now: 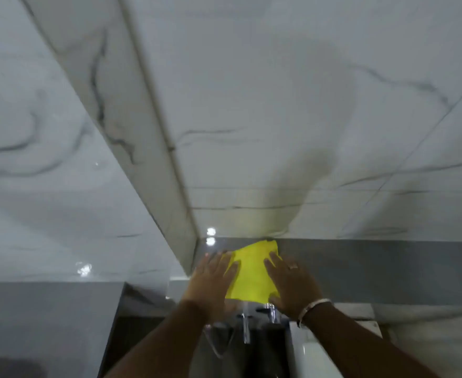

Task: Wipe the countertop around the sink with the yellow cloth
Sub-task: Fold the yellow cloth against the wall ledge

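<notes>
The yellow cloth (251,271) lies spread flat on the grey ledge (374,266) behind the tap, its far edge touching the marble wall. My left hand (213,282) presses flat on the cloth's left edge, fingers apart. On the cloth's right edge rests my right hand (292,285), also flat, with a ring and a bracelet at the wrist. Neither hand is closed around the cloth. The chrome tap (254,320) stands just below the cloth, between my wrists. The sink basin is mostly hidden at the bottom.
White marble wall tiles (279,118) rise behind the ledge. A marble column edge (170,170) juts out to the left of the cloth, forming a corner. A white sink rim (309,350) shows at the lower right.
</notes>
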